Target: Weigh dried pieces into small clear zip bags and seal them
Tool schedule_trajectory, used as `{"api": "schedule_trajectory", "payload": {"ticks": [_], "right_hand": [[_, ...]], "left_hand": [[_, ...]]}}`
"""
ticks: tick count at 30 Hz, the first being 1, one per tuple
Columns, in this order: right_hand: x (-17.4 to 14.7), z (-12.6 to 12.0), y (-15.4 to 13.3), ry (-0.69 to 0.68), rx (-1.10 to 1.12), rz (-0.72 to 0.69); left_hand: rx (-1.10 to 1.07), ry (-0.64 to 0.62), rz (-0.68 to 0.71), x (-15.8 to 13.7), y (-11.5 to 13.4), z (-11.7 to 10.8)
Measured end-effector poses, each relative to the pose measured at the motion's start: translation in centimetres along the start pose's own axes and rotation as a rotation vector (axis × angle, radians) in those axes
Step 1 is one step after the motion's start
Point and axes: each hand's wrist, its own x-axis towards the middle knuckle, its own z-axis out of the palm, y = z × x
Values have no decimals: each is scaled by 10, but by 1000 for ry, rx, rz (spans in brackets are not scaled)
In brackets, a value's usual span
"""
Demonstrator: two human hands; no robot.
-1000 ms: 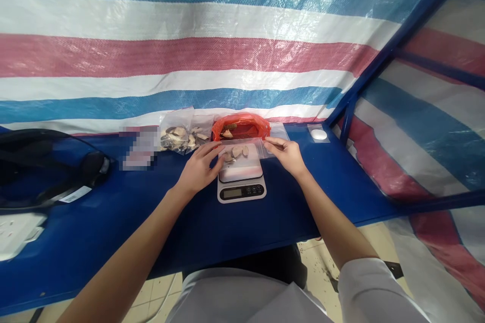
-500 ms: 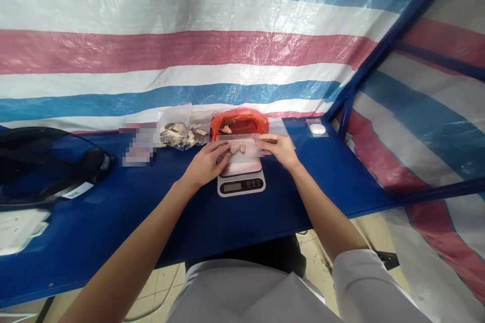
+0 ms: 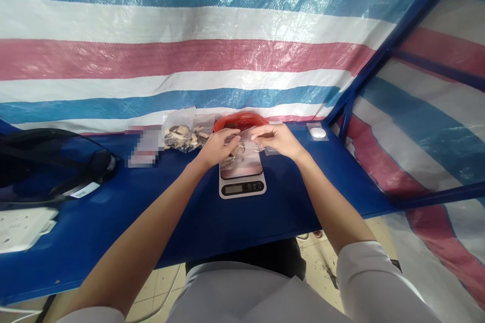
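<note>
Over the kitchen scale (image 3: pixel 242 190) is a clear plastic bag (image 3: pixel 247 154) with a few pale dried pieces inside, which look like mushroom slices. My left hand (image 3: pixel 216 149) grips the bag's left side, thumb and fingers closed on it. At the upper right edge my right hand (image 3: pixel 278 140) pinches the same bag between thumb and fingers. Part of the scale's plate is covered by the bag and my left hand. Just behind, an orange-red plastic bag (image 3: pixel 238 121) stands open, its contents mostly hidden by my hands.
Filled clear bags of dried slices (image 3: pixel 178 136) stand left of the red bag on the blue table (image 3: pixel 197 232). A white oval case (image 3: pixel 317 132) lies at the right. A black headset (image 3: pixel 94 171) and a white power strip (image 3: pixel 25 227) occupy the left side.
My hands have lifted and tilted the clear bag, bunching its upper part. The right hand has shifted slightly and its fingers have curled more. The view has moved a little.
</note>
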Motion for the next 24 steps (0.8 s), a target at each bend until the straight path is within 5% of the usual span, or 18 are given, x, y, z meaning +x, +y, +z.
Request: {"api": "schedule_trajectory", "payload": {"ticks": [7, 15, 19, 24], "right_hand": [[16, -5, -20, -94, -78, -110], [13, -18, -15, 43, -148, -157], [10, -18, 2, 169, -5, -11], [9, 0, 19, 172, 168, 186]], "left_hand": [[-322, -77, -116, 20, 14, -9], [-624, 25, -263, 10, 8, -1], [-719, 177, -315, 1, 8, 14], [-813, 280, -349, -8, 15, 33]]}}
